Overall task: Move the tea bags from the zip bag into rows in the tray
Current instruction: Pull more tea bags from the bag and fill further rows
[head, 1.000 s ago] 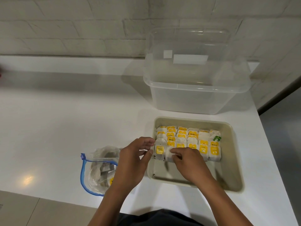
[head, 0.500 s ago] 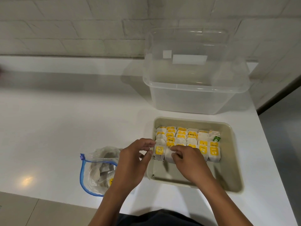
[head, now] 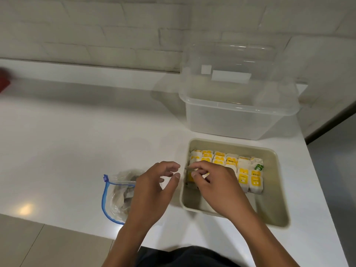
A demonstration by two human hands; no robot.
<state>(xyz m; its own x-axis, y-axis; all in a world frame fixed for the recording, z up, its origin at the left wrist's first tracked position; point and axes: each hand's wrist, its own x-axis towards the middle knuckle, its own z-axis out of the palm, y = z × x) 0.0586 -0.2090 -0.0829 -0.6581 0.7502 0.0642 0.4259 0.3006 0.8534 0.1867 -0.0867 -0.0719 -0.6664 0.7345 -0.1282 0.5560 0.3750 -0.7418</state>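
A right hand (head: 217,187) pinches a light, crushable tea bag (head: 190,176) by its edges in the tray (head: 277,189); left hand (head: 152,191) hovers, loosely spread.

We see our two bare forearms, sleeveless as far as the frame shows, with no watch, ring or band on our left hand (head: 152,191) or right hand (head: 219,187). At six o'clock sits our dark, almost black garment (head: 188,257).
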